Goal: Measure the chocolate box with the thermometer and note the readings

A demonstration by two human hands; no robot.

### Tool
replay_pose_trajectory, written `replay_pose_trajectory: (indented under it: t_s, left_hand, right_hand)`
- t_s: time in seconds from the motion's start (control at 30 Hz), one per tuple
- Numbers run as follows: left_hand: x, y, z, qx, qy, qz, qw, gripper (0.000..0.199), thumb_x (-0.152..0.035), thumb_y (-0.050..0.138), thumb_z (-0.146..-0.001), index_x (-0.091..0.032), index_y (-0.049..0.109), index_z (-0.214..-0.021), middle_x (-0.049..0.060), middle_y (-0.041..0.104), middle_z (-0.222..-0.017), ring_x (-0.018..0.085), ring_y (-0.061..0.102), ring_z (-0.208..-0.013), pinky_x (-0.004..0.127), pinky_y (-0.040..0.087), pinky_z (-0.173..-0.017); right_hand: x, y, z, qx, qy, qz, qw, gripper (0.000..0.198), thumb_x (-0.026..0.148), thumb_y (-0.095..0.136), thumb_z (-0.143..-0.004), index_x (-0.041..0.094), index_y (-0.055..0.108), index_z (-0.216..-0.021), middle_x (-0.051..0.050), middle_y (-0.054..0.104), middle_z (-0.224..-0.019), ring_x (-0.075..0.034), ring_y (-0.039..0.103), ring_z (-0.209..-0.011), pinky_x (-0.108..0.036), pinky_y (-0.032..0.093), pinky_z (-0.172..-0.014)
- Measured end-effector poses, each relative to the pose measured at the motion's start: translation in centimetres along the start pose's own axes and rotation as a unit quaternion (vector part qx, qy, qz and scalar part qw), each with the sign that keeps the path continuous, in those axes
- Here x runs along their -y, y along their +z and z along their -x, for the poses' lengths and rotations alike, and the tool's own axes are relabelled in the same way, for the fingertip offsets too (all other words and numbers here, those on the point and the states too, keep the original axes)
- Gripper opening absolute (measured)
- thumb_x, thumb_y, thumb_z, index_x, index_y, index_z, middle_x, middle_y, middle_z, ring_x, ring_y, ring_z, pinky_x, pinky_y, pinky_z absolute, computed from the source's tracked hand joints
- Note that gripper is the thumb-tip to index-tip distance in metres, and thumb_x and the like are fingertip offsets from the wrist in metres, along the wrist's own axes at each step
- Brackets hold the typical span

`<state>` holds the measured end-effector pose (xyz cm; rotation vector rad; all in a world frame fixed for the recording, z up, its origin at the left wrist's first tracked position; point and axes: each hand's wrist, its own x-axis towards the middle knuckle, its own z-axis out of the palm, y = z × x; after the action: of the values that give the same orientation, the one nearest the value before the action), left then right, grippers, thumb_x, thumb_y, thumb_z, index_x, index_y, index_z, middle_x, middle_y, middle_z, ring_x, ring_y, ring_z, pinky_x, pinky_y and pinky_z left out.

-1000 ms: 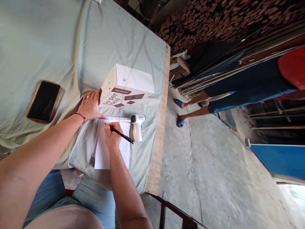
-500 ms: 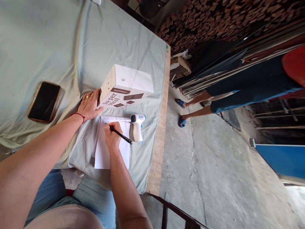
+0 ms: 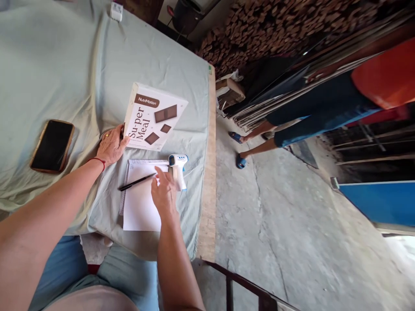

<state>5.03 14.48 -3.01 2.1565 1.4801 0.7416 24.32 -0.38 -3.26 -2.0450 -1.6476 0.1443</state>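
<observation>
grey concrete floor (image 3: 240, 216) spreads to the right of our worktop (image 3: 206, 207), which wears a pale green cloth (image 3: 155, 47) and shows a bare wooden edge. on that floor, well apart from us, stands a person (image 3: 324, 108) in dark blue shorts and a red top. our white box (image 3: 152, 119), printed "su-per meal", leans with its front towards us, just beyond the notebook (image 3: 142, 207). we grip its lower left corner in our left hand (image 3: 112, 144), thumb on the front. our right hand (image 3: 164, 190) is open, fingers loosely bent above the page's right side. our phone (image 3: 52, 145) lies on the cloth, left of our left hand. the white-and-blue thermometer (image 3: 177, 162) lies just beside our right hand; we cannot tell whether they touch. the black pen (image 3: 136, 182) slants across the notebook, one end near our right fingertips.
</observation>
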Motion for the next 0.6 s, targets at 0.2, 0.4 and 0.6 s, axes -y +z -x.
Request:
replay_pose_trajectory:
  t_s: [0.2,0.4,0.6]
  left_hand:
    - [0.1,-0.3,-0.2,-0.014,-0.007,-0.016,1.0,0.068,-0.058,0.017,-0.098,-0.012,0.044,-0.141,0.017,0.058,-0.136,0.032,0.05,-0.129,0.047,0.035,-0.112]
    - [0.2,-0.6,-0.3,-0.013,-0.007,-0.045,0.999,0.066,-0.056,0.016,-0.098,-0.014,0.044,-0.141,0.017,0.059,-0.134,0.032,0.051,-0.129,0.046,0.037,-0.11]
    - [0.2,-1.3,-0.3,0.005,0.005,-0.061,0.998,0.063,-0.051,0.017,-0.099,-0.011,0.043,-0.141,0.018,0.059,-0.133,0.032,0.05,-0.129,0.048,0.038,-0.11]
  right_hand:
    - [-4.0,-2.8,-3.1,-0.02,0.237,0.02,0.971,0.046,0.041,0.063,-0.073,0.013,0.066,-0.11,-0.017,0.062,-0.108,-0.03,0.056,-0.099,-0.038,0.043,-0.08]
    - [-2.9,-3.3,-4.7,-0.069,0.267,-0.284,0.918,0.04,0.051,0.059,-0.069,0.015,0.069,-0.084,-0.001,0.06,-0.067,-0.018,0.052,-0.065,-0.03,0.04,-0.063]
    - [3.1,-3.0,-6.4,-0.055,0.143,-0.595,0.789,0.041,0.058,0.054,-0.076,0.018,0.063,-0.077,-0.001,0.057,-0.068,-0.014,0.051,-0.063,-0.028,0.04,-0.058]
